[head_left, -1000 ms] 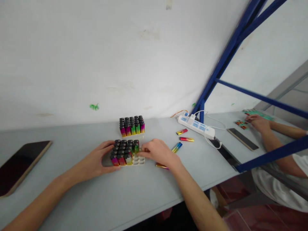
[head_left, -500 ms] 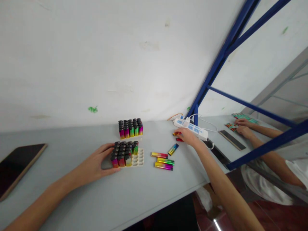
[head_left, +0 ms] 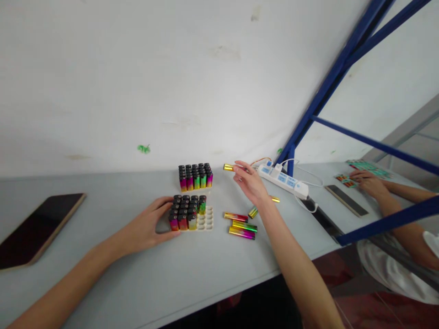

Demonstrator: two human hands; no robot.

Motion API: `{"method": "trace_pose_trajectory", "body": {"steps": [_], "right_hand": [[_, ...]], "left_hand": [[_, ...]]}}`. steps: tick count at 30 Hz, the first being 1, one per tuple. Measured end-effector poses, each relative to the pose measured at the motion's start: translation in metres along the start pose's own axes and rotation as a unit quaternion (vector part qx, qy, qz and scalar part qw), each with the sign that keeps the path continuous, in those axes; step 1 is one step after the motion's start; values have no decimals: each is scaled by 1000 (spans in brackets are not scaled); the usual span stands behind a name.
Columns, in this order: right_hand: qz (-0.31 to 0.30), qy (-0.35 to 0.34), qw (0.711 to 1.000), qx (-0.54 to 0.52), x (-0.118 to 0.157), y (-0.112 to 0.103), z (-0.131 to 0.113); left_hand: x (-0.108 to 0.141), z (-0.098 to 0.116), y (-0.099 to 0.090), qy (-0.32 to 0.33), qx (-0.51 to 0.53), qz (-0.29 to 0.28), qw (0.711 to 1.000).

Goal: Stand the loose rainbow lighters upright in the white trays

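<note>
My left hand (head_left: 149,230) is closed round the left side of a white lighter tray (head_left: 206,218), thumb at the near corner and fingers at the far one. Black-topped lighters (head_left: 183,214) stand upright in it; the slots on its right side are bare. Pinched in my right hand (head_left: 249,183), a gold lighter (head_left: 228,167) is held above the table, its other end hidden by the fingers. Below that hand lie a yellow-red lighter (head_left: 236,217), a yellow-green one (head_left: 244,226) and a yellow-purple one (head_left: 242,233). My wrist partly covers further lighters (head_left: 253,212).
Behind the near tray stands another block of upright lighters (head_left: 195,177). A white power strip (head_left: 283,178) with cables lies by the blue metal frame (head_left: 317,98). At the left is a dark flat panel (head_left: 39,228). A co-worker's hands (head_left: 366,183) work at the far right.
My right hand has picked up a lighter near the power strip and carried it left and up. My left hand stays at the tray. The whole view has shifted slightly.
</note>
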State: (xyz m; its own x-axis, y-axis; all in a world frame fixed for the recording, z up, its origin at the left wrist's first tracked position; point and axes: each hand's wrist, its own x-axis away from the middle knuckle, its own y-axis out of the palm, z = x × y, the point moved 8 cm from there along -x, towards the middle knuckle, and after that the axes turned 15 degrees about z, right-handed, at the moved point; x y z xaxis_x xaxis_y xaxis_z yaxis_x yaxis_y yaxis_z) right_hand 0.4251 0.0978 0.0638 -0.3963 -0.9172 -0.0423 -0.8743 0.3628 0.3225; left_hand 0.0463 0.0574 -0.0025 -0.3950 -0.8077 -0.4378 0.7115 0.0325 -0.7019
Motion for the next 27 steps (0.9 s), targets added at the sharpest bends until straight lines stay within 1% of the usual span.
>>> {"method": "trace_pose_trajectory", "body": {"steps": [2,4,7,10,14,17,21,24,26,27], "right_hand": [[-2,43,999,-22,10,18,12],[-9,70,997,-19,20,26,24],[-33,97,995,-5,35,28,37],[-47,113,992,-8,47,27,40],[-23,95,995,-27,55,27,35],[-2,82,996,-18,58,26,37],[2,65,998,7,59,23,41],[-17,36,997,62,60,26,40],[-56,38,994,80,64,33,42],[-77,51,992,82,67,37,45]], "left_hand": [[1,4,-2,4,1,-3,1000],[2,7,-2,8,3,-5,1000],[4,9,-2,8,1,-7,1000],[5,9,-2,3,-8,-9,1000],[6,14,-4,3,-16,-16,1000],[5,18,-7,2,-18,-9,1000],[5,24,-9,5,-20,-6,1000],[5,26,-10,8,-29,-6,1000],[5,26,-10,6,-32,-6,999],[5,26,-11,4,-31,-7,999]]}}
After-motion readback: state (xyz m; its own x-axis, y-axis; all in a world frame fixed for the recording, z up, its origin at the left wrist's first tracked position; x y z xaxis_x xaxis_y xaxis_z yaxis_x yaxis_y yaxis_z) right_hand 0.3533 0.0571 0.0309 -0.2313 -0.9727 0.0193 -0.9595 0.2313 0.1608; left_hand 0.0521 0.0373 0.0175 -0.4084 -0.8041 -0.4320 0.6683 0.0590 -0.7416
